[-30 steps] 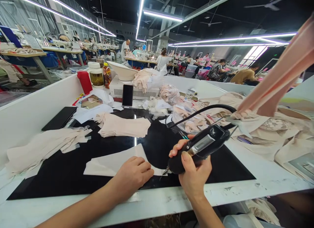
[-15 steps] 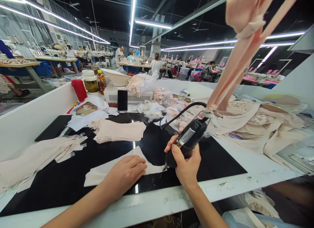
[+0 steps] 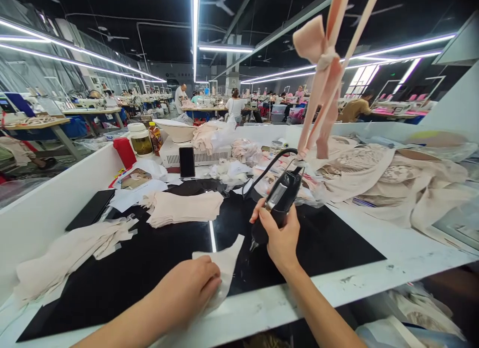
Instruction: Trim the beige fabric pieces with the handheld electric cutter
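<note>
Near the front edge of the black mat point(image 3: 157, 260), my left hand point(image 3: 196, 288) has its fingers curled and pressed together on a pale pink cut fabric piece point(image 3: 227, 260). The piece's narrow end points up and right; its lower part is partly hidden by the hand. My right hand point(image 3: 282, 235) is wrapped around a black corded electric hand tool point(image 3: 286, 190) with a small metal tip pointing down at the mat. The tip is apart from the fabric. Knotted pink fabric strips point(image 3: 320, 88) hang from above and hold the tool's upper end.
A stack of cut pieces point(image 3: 185, 208) lies on the mat beyond my left hand, another pile point(image 3: 71, 258) at left. A phone point(image 3: 187, 162) leans on a white box. Heaped fabric point(image 3: 396, 183) covers the right side. White walls point(image 3: 48, 193) edge the table.
My left hand has closed on the fabric piece and turned it, pulling it toward the table's front edge. The piece has come away from the tool's tip. The hanging strips show farther left.
</note>
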The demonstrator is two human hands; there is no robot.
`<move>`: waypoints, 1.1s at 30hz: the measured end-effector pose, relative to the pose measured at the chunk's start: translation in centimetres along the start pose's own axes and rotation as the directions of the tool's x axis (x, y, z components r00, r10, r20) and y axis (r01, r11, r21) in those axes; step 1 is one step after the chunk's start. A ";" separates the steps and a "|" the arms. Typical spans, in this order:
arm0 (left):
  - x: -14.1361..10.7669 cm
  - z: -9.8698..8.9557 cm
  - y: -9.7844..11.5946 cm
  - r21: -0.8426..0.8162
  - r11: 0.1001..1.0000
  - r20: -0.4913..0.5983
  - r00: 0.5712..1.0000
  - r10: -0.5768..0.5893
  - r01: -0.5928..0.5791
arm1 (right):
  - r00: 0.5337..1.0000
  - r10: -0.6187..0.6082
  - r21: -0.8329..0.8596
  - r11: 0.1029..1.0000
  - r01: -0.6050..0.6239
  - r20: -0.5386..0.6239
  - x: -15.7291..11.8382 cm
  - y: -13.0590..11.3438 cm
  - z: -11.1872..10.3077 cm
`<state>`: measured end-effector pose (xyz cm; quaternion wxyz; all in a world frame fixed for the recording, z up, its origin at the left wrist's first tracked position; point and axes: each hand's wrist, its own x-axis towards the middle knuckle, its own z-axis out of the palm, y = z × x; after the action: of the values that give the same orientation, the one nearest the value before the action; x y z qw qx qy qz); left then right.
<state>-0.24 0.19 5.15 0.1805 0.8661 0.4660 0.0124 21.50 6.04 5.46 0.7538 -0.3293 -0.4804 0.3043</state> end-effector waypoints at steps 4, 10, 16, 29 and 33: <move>2.6 -1.8 -0.9 -0.017 0.992 -0.079 0.989 0.124 -0.126 | 0.999 0.027 0.040 0.999 -0.029 0.040 -0.9 0.3 0.3; 7.1 -1.2 -3.4 -0.104 0.888 -0.034 0.894 0.446 -0.447 | 0.998 0.058 0.062 0.996 -0.060 0.032 -1.2 0.7 1.1; 7.9 -0.2 -4.2 -0.127 0.902 0.055 0.905 0.423 -0.414 | 0.997 0.073 0.083 0.994 -0.076 0.040 -1.8 0.7 1.7; 7.1 0.3 -5.0 -0.092 0.909 0.024 0.911 0.411 -0.407 | 0.993 0.108 0.068 0.992 -0.110 0.043 -2.6 1.2 3.0; 7.1 0.5 -5.1 -0.059 0.911 0.029 0.911 0.411 -0.409 | 0.993 0.097 0.078 0.992 -0.102 0.069 -2.8 1.2 3.5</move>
<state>-0.25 8.33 2.01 0.2055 0.9397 0.2698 0.0445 17.12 5.26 4.17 0.7343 -0.3120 -0.4749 0.3713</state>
